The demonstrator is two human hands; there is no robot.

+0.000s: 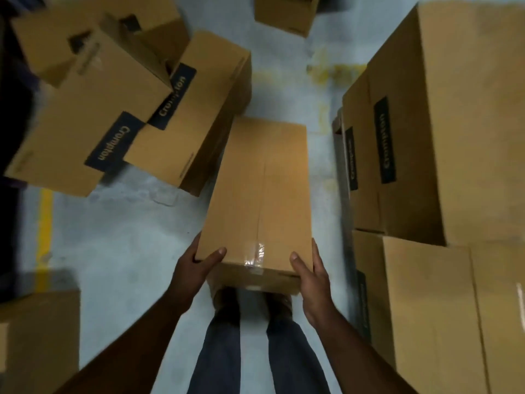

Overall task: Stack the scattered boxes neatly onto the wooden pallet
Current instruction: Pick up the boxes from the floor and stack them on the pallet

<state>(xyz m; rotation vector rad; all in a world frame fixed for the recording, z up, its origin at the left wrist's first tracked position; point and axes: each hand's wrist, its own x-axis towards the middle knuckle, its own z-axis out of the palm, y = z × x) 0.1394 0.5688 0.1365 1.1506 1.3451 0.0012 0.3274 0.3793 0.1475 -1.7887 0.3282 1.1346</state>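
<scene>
Long taped cardboard box (pixel 257 194) is at centre, carried above the floor. L hand (pixel 196 263) and R hand (pixel 308 268) each clasp a near corner, thumbs on top. Looks stiff, prob. light; better hold lower edges. Stacked boxes (pixel 443 132) at 3 o'clock.

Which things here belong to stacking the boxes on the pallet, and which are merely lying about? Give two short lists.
Part of the job:
- held box, gripped at its near end by the left hand and right hand
- scattered boxes on the left
- stacked boxes on the right
- pallet edge, barely visible

Lying about:
- yellow floor line
- grey floor
</scene>
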